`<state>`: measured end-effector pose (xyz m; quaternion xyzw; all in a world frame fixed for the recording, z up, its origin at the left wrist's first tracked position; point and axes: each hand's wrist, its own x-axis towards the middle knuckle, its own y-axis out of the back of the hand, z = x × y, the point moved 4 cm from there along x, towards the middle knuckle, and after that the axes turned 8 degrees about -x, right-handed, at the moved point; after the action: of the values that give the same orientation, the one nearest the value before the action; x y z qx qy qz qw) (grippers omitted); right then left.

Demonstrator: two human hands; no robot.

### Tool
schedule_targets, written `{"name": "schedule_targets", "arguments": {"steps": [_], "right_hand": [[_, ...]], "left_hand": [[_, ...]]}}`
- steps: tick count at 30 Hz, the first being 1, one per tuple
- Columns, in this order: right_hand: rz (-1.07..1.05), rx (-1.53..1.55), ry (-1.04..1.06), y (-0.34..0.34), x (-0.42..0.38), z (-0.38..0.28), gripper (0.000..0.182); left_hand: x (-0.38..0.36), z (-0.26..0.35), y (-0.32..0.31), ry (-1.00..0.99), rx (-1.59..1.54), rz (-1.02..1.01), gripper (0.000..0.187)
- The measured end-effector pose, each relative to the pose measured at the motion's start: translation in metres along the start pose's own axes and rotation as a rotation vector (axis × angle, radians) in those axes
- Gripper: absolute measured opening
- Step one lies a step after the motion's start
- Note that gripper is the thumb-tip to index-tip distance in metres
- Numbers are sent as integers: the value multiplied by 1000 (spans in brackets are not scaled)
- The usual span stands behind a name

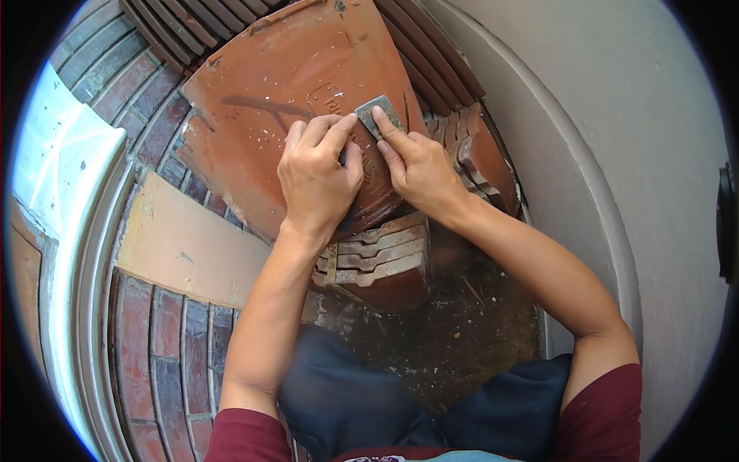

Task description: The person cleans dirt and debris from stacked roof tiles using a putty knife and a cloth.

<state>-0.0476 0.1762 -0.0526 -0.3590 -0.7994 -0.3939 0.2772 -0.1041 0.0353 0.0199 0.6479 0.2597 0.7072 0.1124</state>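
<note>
In the head view, a flat metal piece (372, 113) is held in the narrow grip of the right hand (425, 171), against a large clay tile (254, 127) laid over stacked tiles (379, 266). The left hand (317, 173) is curled just beside it, its hold unclear. The tile's face is strewn with pale specks; how much is finished cannot be told.
</note>
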Motion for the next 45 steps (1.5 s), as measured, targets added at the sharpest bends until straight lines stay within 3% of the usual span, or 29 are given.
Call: {"name": "schedule_targets", "arguments": {"steps": [7, 10, 22, 37, 40, 45], "right_hand": [[62, 17, 33, -8, 9, -11, 46], [-10, -3, 6, -5, 5, -11, 46], [-18, 19, 13, -4, 9, -20, 45], [41, 68, 21, -11, 1, -24, 47], [11, 14, 54, -7, 2, -16, 47], [69, 28, 103, -5, 7, -10, 43]], "left_hand": [[1, 8, -1, 133, 59, -135, 26], [-1, 4, -3, 52, 44, -82, 27], [-1, 6, -5, 61, 82, -120, 22], [-10, -7, -6, 8, 0, -10, 24], [-13, -19, -6, -3, -182, 100, 24], [-19, -23, -12, -145, -206, 165, 19]]}}
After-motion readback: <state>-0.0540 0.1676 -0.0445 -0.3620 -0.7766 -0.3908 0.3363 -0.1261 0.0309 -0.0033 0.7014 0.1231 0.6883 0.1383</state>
